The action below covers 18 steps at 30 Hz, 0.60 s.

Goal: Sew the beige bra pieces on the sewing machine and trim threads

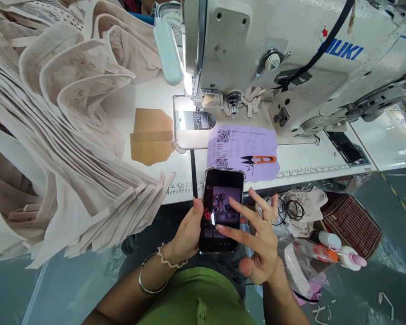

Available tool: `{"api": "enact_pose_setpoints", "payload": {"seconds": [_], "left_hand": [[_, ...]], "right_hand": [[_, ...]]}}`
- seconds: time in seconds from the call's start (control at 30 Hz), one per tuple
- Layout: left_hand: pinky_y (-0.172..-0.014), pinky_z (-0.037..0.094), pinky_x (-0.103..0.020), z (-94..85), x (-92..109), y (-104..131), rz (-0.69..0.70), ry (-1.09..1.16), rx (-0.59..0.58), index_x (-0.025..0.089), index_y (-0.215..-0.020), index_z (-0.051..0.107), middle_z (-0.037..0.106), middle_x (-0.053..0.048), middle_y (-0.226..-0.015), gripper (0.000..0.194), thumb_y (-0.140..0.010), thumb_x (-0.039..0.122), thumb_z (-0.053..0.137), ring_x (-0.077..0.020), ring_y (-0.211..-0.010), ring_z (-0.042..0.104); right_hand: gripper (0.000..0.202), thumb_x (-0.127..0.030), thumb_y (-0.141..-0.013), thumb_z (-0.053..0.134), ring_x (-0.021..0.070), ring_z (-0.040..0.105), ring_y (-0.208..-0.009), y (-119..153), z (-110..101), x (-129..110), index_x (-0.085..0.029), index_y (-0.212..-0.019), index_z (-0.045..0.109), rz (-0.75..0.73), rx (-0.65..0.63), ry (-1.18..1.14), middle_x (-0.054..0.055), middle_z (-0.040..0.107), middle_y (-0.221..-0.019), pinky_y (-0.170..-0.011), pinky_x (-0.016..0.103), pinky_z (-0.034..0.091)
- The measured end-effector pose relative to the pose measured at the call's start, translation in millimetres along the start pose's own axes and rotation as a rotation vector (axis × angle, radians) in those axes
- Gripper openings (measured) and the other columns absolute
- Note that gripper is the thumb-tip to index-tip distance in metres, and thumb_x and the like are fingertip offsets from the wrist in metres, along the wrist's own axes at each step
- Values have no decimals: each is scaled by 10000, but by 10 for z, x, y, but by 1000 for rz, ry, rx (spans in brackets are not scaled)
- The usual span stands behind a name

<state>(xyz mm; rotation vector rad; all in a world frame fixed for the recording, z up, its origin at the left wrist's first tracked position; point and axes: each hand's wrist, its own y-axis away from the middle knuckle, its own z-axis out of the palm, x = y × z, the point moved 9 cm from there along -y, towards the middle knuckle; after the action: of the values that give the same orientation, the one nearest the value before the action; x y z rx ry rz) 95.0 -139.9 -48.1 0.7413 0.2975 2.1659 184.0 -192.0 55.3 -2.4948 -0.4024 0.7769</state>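
Note:
In the head view a smartphone (222, 234) with a clear case is held upright in front of my body, its screen lit with a picture. My left hand (186, 230) grips its left side, thumb along the edge. Over the screen my right hand (260, 234) has its fingers spread, with fingertips on or just above the glass; I cannot tell whether they touch. Just beyond the phone lies a purple printed card (243, 144) with QR codes. Orange thread snips (264, 160) rest on that card.
A sewing machine (250, 40) stands at the back. Stacked beige fabric pieces (71, 176) fill the left. Brown cardboard (152, 137) lies beside the needle plate (187, 120). Another dark phone (348, 148) is at the right. Below the table edge are a brown basket (353, 223) and bottles (350, 259).

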Motion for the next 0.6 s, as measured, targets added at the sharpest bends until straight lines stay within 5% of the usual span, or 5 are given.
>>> {"api": "enact_pose_setpoints", "payload": {"seconds": [0.6], "left_hand": [[-1066,498,-426,-30,0,2,15,-17,7,128,-1243,694,732,-148,-1179,780,-701,688,736,-333,-1214,630]], "right_hand": [[622,-626,-1020,235,407,391,-1404,15,6,-9,-316,-1082,770,-5,-7,3,33,599,-1407,-1143,744,-17]]}}
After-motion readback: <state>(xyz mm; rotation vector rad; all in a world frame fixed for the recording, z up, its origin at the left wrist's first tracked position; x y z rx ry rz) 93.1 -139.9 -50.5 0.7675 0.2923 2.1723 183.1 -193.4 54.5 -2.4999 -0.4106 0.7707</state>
